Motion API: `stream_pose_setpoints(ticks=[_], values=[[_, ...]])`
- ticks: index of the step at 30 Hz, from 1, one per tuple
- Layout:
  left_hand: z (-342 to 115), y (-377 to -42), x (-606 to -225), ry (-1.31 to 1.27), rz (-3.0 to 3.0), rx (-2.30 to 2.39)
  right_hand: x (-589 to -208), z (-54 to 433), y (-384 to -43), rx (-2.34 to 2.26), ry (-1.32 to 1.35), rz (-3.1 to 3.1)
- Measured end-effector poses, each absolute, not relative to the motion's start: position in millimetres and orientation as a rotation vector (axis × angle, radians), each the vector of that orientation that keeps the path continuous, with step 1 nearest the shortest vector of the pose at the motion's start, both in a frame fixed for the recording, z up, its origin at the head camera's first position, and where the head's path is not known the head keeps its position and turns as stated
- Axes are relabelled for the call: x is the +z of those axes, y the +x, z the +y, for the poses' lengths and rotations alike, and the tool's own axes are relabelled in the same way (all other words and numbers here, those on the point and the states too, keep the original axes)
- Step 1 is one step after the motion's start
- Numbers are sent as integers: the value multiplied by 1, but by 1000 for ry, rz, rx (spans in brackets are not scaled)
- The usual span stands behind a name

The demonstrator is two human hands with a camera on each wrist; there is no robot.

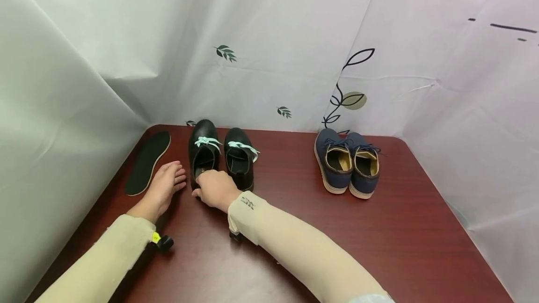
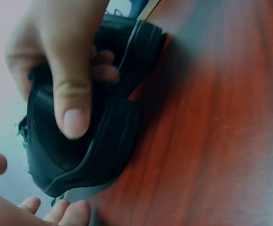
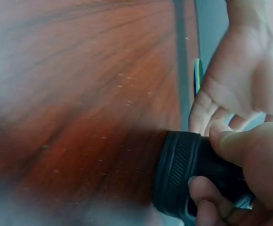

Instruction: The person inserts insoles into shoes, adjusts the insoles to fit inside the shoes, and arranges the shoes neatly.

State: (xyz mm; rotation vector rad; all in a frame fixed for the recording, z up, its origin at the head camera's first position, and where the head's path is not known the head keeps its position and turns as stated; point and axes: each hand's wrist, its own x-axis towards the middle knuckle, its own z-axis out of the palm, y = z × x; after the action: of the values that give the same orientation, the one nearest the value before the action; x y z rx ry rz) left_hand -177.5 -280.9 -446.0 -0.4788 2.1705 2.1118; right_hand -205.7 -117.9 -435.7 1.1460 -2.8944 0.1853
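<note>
Reddish table [image 1: 290,176], white printed curtain [image 1: 269,22]; right grip [image 1: 218,190] pinches black shoe [image 1: 204,131], left grip [image 1: 163,187] loose.

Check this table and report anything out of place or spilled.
One dark insole lies loose near the left edge of the table; it looks odd lying alone, outside the black shoes. No spill shows.

Right fingers [image 3: 204,190] curled, gripping; left fingers [image 1: 180,178] loosely extended; both forearms [image 1: 290,247] stretched forward.
</note>
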Motion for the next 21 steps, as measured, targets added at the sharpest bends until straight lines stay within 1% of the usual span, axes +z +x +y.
stream_pose_setpoints(ticks=[9,16,21], values=[[-290,-201,-443,-445,1916,2206,-443,-112,-198,169,1221,-2795],[-289,-189,-450,-487,1784,2328,-450,-104,-196,160,1343,-2723],[-283,-181,-441,-445,1809,2388,-450,-93,-198,93,1462,-2614]])
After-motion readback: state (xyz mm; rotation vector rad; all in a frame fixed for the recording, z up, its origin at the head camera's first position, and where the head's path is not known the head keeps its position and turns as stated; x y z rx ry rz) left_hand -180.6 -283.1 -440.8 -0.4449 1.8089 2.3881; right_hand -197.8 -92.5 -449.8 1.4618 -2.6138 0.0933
